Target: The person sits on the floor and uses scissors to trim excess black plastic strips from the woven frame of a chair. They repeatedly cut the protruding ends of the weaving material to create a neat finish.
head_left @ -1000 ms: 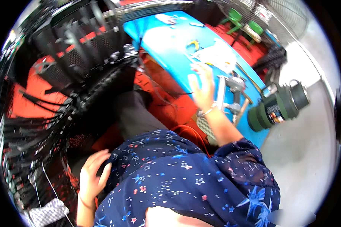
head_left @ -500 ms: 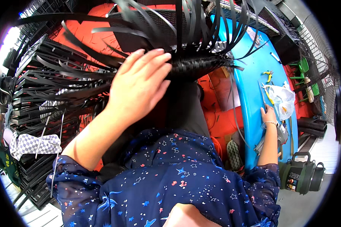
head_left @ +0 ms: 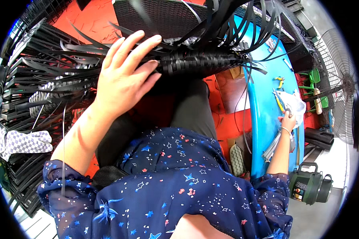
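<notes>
My left hand [head_left: 121, 75] is open, fingers spread, over the left end of a black woven piece [head_left: 201, 61] above my lap. Long loose black strips [head_left: 257, 34] fan out from the piece; whether the palm touches any of them is hidden. On the blue table to the right, my right hand [head_left: 288, 120] is closed at the near edge of a clear plastic bag [head_left: 297, 103]. Something small and greyish shows at its fingertips, too unclear to name. Yellow-handled cutters [head_left: 278, 100] lie just beyond those fingers, and a smaller yellow-handled tool [head_left: 280, 82] lies farther up.
The blue table [head_left: 261, 123] curves along my right, bearing a bundle of metal rods [head_left: 272, 148]. Black strips and frames [head_left: 40, 75] crowd the left, beside a checkered sleeve [head_left: 26, 143]. A large fan [head_left: 345, 85] and a dark green flask [head_left: 309, 185] stand right. Red floor [head_left: 97, 24] lies beyond.
My left hand has shifted left along the woven piece, its fingers spreading wider. My right hand, earlier lying beside the bag, has closed at its edge. The whole view has shifted slightly.
</notes>
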Demonstrator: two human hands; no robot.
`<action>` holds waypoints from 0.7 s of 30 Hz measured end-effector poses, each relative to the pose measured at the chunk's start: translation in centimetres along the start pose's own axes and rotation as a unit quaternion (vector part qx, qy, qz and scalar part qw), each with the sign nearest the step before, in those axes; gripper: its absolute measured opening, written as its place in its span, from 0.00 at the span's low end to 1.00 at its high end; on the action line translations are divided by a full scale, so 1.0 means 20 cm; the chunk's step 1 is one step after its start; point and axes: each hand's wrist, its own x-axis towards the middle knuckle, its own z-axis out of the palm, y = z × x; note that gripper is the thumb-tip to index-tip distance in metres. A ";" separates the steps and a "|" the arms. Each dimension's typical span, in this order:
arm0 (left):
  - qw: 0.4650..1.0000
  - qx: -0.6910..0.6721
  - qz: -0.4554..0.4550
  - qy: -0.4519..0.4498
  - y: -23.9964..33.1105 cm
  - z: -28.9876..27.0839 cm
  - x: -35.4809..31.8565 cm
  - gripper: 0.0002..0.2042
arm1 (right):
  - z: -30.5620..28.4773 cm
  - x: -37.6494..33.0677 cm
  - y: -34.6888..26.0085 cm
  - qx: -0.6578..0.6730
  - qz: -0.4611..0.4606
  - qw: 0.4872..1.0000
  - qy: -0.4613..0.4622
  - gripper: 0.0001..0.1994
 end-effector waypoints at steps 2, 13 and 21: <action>0.999 -0.006 -0.003 0.053 -0.03 0.03 -0.06 0.11 | -0.08 -0.05 -0.14 0.170 0.006 0.985 0.004 0.12; 0.993 -0.005 0.036 0.114 -0.04 0.07 -0.09 0.15 | -0.50 -0.50 -0.80 0.676 -0.073 0.728 -0.090 0.18; 0.992 -0.030 0.034 0.115 0.13 -0.01 -0.09 0.16 | -0.43 -0.69 -1.42 0.725 -0.136 0.659 -0.147 0.23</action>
